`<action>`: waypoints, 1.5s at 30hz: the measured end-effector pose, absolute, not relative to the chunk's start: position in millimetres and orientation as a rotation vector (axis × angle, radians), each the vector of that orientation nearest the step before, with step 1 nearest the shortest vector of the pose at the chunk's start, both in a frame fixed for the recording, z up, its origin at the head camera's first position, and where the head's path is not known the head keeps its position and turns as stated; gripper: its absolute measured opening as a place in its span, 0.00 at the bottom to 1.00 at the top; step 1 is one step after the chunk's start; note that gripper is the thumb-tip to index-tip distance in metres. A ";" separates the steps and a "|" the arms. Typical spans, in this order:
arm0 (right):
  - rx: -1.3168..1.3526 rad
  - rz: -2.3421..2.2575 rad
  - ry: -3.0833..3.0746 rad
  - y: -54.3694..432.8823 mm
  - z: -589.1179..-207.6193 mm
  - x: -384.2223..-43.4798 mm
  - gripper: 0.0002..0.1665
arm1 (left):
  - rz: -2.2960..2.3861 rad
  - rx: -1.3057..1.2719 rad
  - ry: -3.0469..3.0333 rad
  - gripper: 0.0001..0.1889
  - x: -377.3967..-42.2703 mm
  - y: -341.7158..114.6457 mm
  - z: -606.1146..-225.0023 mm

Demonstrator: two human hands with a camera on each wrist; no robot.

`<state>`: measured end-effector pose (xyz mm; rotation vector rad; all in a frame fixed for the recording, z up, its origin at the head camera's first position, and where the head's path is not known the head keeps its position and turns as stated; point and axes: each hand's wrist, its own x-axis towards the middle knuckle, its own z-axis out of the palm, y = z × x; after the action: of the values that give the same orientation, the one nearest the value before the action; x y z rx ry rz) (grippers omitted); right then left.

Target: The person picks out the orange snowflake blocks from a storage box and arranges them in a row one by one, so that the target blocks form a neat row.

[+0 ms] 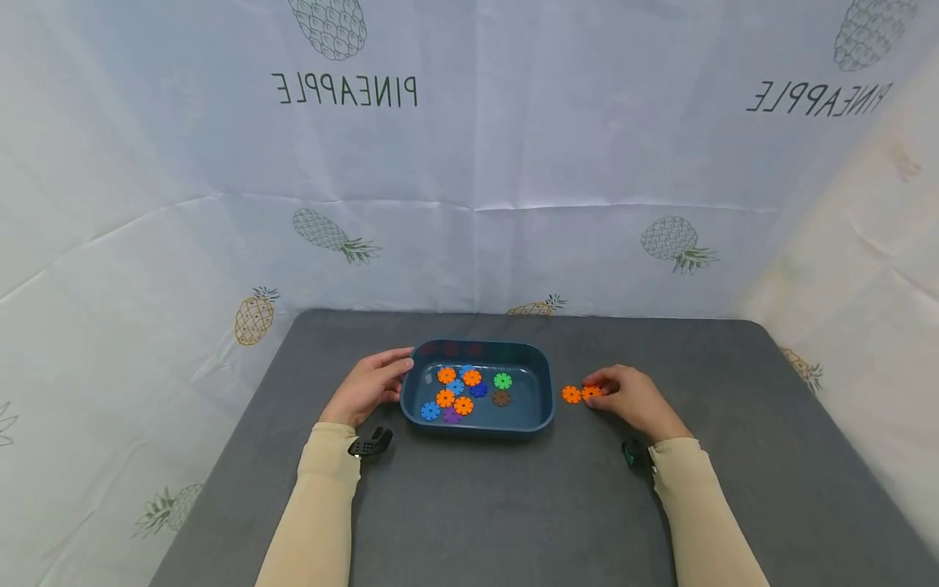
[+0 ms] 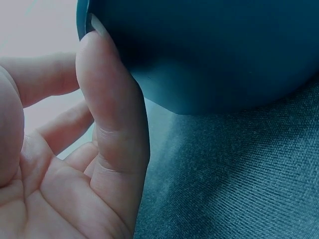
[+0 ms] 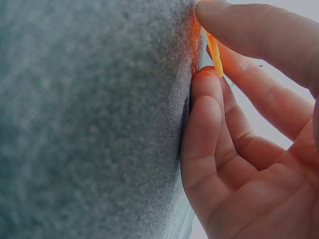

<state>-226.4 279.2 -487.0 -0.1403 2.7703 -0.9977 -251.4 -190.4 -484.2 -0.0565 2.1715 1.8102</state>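
A dark blue rectangular tray (image 1: 524,424) stands on the table with several notched plastic discs in it. My left hand (image 1: 370,386) grips the tray's left end; in the left wrist view the thumb (image 2: 112,99) lies against its rim. To the right of the tray, my right hand (image 1: 632,397) pinches an orange notched disc (image 1: 591,393) just above or at the tabletop. In the right wrist view this disc (image 3: 215,56) shows edge-on between thumb and fingers. A second orange disc (image 1: 571,395) lies flat on the table between that hand and the tray.
Inside the tray are more orange discs (image 1: 464,406), several blue ones (image 1: 429,411), a green disc (image 1: 502,381), a brown disc (image 1: 501,398) and a purple disc (image 1: 452,415). The grey table (image 1: 499,514) ends at a white pineapple-print curtain (image 1: 440,261) behind.
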 end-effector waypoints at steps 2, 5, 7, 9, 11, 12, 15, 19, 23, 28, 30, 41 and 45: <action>-0.140 -0.996 2.773 278.8 -487.1 -226.7 0.19 | 1.810 -0.059 2.169 0.31 -251.7 -190.8 -484.2; -0.140 -0.992 2.775 277.9 -487.1 -227.0 0.19 | 1.807 -0.060 2.169 0.31 -252.0 -191.8 -484.8; -0.141 -0.991 2.775 277.4 -486.6 -227.0 0.19 | 1.807 -0.064 2.171 0.31 -252.0 -192.5 -485.5; -0.141 -0.990 2.774 276.9 -486.3 -226.9 0.19 | 1.807 -0.066 2.172 0.31 -252.1 -192.3 -486.0; -0.139 -0.989 2.774 276.8 -486.4 -226.8 0.19 | 1.805 -0.072 2.173 0.31 -252.1 -192.1 -486.7; -0.137 -0.989 2.775 276.7 -486.6 -226.8 0.19 | 1.806 -0.078 2.173 0.30 -252.2 -191.7 -486.8; -0.135 -0.986 2.776 276.8 -487.8 -227.1 0.19 | 1.801 -0.075 2.177 0.30 -252.7 -191.0 -487.0; -0.146 -0.978 2.777 275.9 -488.1 -228.1 0.20 | 1.802 -0.086 2.174 0.29 -252.8 -192.1 -486.0; -0.166 -0.968 2.783 275.9 -485.4 -228.2 0.21 | 1.804 -0.091 2.171 0.29 -252.7 -193.3 -484.9; -0.194 -0.929 2.825 273.1 -477.1 -226.2 0.21 | 1.814 -0.063 2.168 0.30 -252.6 -193.0 -485.5; -0.224 -0.907 2.853 268.4 -472.4 -226.2 0.20 | 1.818 -0.048 2.161 0.29 -252.4 -192.8 -486.7; -0.503 -0.884 2.841 210.4 -419.0 -249.4 0.18 | 1.819 -0.044 2.147 0.30 -250.1 -193.8 -486.7; -0.618 -0.787 2.816 183.3 -402.1 -259.2 0.19 | 1.819 -0.037 2.151 0.29 -250.9 -194.2 -487.0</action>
<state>-259.2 183.3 -402.1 -0.6180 2.8160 -0.7870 -250.9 -194.2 -487.0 -0.0372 2.1512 1.8187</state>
